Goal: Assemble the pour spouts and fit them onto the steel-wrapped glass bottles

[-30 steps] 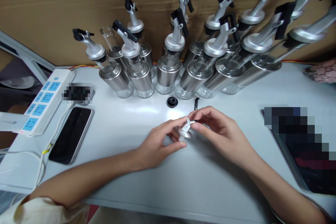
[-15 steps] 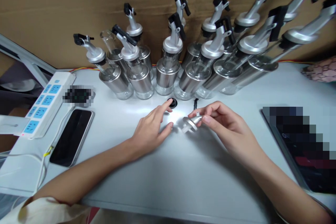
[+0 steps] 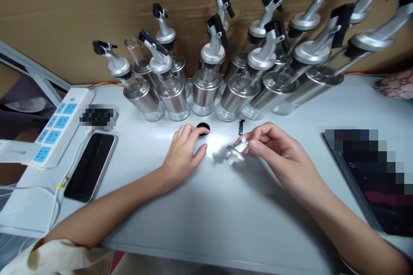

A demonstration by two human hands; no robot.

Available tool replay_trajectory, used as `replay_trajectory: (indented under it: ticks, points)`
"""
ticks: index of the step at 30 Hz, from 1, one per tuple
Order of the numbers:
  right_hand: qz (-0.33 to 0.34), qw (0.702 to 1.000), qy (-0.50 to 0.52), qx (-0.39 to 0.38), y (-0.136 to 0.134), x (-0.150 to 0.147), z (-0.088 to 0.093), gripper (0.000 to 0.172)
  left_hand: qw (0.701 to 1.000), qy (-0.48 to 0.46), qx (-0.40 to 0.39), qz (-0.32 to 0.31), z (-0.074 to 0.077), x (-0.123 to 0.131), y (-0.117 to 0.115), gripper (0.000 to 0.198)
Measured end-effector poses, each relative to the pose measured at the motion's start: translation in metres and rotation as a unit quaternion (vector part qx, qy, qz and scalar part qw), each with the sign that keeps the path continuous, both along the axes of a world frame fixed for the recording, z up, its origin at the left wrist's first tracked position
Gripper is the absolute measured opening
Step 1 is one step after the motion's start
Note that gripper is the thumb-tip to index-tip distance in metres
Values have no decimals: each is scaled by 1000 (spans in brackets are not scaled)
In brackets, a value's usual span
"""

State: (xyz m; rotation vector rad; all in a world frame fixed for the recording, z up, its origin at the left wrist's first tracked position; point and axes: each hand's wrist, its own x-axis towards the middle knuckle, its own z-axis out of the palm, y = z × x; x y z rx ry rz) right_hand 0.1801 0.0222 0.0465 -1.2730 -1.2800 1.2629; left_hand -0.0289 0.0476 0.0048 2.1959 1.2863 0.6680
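My right hand [image 3: 277, 150] pinches a silver pourer spout [image 3: 237, 152] between thumb and fingers, tilted above the table with its wide collar toward the left. Just behind these fingers lies a small black lever cap [image 3: 241, 127]. My left hand [image 3: 182, 154] is open, thumb apart from the fingers. Its index fingertip is at the near right side of a round black stopper ring [image 3: 203, 128] on the table; whether it presses on it I cannot tell.
Several glass bottles [image 3: 206, 94] with steel bands and pourers stand along the cardboard backing [image 3: 129, 4]. On the left are a power strip [image 3: 60, 126] and a phone [image 3: 92, 167] with cables. A dark tablet [image 3: 351, 180] lies at right.
The black stopper ring has shifted left across the table, along with my left index finger. My right hand still holds the spout in nearly the same place.
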Motion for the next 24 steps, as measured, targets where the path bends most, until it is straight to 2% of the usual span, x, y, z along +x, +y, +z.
replay_trajectory:
  ticks: [3,9,11,13,17,20,24]
  points:
    - [3,1000,5,0,0,0,0,31,1000,-28,10,8,-1,-1,0,14]
    - [0,1000,5,0,0,-1,-1,32,998,-54,5,-14,-2,-3,2,14]
    - [-11,1000,4,-8,0,-1,-3,31,996,-84,30,-18,-2,-2,1,12]
    - [-46,999,8,-13,1,1,-6,31,986,-137,81,-46,-3,-1,-2,17]
    - [-112,993,37,-11,3,2,-12,28,952,-216,145,-159,-3,1,-11,43]
    - [-97,994,51,-17,1,0,-11,30,946,-212,135,-204,0,1,-15,42]
    - [-76,995,58,-11,-2,-3,-8,29,951,-189,133,-205,2,1,-15,37]
